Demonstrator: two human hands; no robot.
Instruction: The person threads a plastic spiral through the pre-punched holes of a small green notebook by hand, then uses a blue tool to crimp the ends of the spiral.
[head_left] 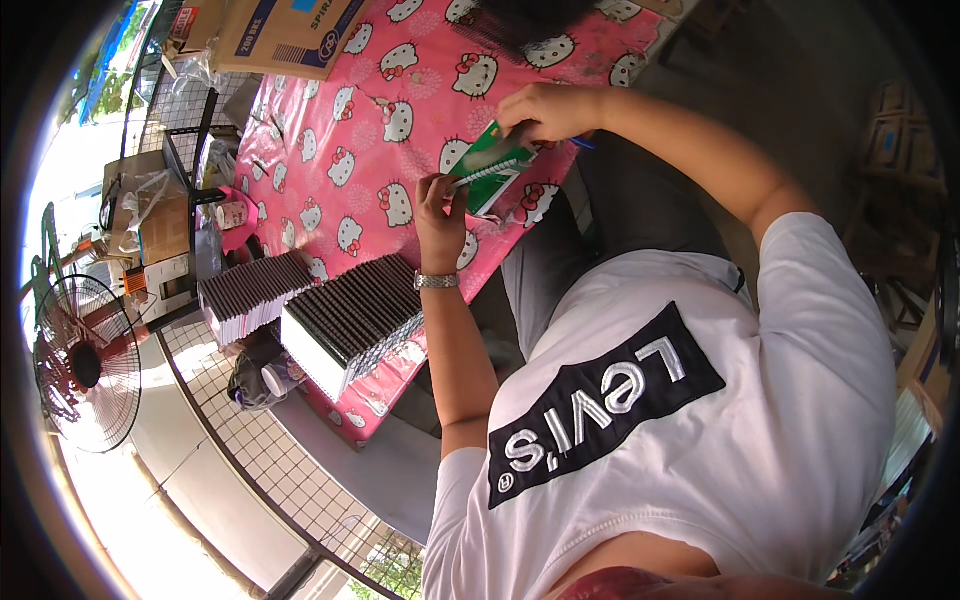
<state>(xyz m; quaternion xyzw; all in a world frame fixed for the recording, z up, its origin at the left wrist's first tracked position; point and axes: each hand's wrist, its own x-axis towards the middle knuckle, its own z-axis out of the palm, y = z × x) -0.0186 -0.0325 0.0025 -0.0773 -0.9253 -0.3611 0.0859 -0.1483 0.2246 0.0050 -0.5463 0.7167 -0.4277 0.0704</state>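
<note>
A green-covered notebook [492,180] is held over the near edge of the pink table, with a pale spiral coil [487,173] along one side. My left hand [440,205], a metal watch at its wrist, is closed on the coil's left end. The fingers of my right hand [545,112] are bent over the far right edge of the cover. Their tips are partly hidden. Left of my left forearm stands a stack of spiral-bound notebooks [352,310] with dark coils. A second notebook stack [250,292] sits beside it.
A pink patterned cloth [345,165] covers the table. At its far left stands a cardboard box [285,40]; a dark blurred pile [510,30] lies at the far edge. Beyond the left side are a wire mesh rail [245,435], a fan [85,365] and another carton [150,205].
</note>
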